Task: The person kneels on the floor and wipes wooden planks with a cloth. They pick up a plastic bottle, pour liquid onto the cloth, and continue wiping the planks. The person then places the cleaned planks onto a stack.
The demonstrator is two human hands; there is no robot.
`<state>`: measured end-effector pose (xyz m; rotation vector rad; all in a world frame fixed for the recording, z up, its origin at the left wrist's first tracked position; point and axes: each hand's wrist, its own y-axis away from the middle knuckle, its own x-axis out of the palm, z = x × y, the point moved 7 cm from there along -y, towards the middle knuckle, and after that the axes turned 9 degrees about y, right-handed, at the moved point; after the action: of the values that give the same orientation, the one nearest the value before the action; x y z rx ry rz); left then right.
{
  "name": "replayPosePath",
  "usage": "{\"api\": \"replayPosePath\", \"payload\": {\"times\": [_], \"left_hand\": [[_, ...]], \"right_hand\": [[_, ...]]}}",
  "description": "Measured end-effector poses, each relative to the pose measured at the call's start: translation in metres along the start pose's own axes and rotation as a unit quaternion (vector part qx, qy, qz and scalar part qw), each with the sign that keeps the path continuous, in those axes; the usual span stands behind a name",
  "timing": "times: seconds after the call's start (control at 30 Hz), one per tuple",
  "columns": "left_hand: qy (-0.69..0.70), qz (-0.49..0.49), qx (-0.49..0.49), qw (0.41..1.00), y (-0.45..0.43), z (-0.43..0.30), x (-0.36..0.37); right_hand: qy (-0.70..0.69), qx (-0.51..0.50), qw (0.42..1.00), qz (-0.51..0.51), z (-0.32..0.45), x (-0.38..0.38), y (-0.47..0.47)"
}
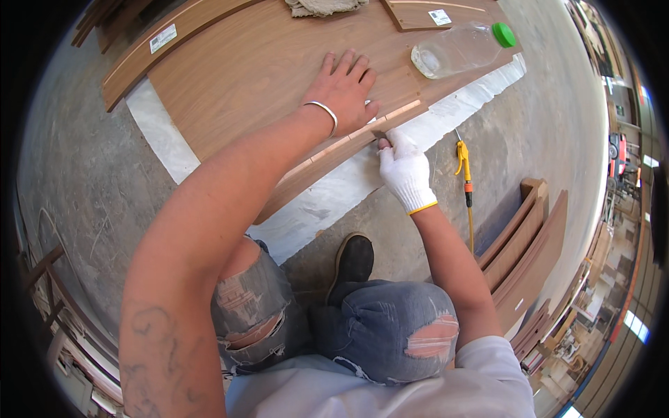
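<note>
My left hand (342,94), bare and with a metal bangle at the wrist, lies palm down with its fingers apart. It rests at a long brown wooden board (308,183), part of which my forearm covers. A pale strip (400,111) runs along this board's top edge. My right hand (405,167) wears a white knit glove and pinches a small, flat metal blade (379,134) against the board's near side. Most of the blade is hidden in the fingers. Underneath lies a wide wooden panel (225,99) on a white sheet (308,219).
A clear plastic bottle (454,52) with a green cap lies on the panel. A folded cloth (326,6) and labelled wooden pieces (172,44) are farther back. On the concrete floor are a yellow air blow gun (463,162) with its hose and several stacked boards (528,251).
</note>
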<state>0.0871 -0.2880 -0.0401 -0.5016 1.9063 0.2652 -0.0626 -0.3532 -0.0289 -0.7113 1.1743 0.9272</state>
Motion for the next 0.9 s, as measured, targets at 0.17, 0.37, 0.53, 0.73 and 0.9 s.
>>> {"api": "replayPosePath", "payload": {"times": [0.17, 0.37, 0.53, 0.73, 0.9], "left_hand": [[0.006, -0.003, -0.005, 1.000, 0.002, 0.002, -0.001], [0.020, -0.011, 0.002, 1.000, 0.002, 0.001, -0.002], [0.013, -0.008, 0.002, 1.000, 0.001, 0.001, -0.001], [0.013, -0.011, 0.003, 1.000, 0.001, 0.002, 0.000], [0.020, -0.012, 0.004, 1.000, 0.002, 0.001, 0.000]], "right_hand": [[-0.044, 0.053, 0.997, 0.026, -0.013, 0.002, 0.000], [-0.071, 0.156, 0.985, -0.019, -0.095, -0.017, -0.036], [-0.068, 0.141, 0.988, -0.005, -0.104, -0.020, -0.048], [-0.068, 0.140, 0.988, 0.008, -0.109, -0.016, -0.052], [-0.047, 0.128, 0.991, 0.013, -0.111, -0.016, -0.053]]}}
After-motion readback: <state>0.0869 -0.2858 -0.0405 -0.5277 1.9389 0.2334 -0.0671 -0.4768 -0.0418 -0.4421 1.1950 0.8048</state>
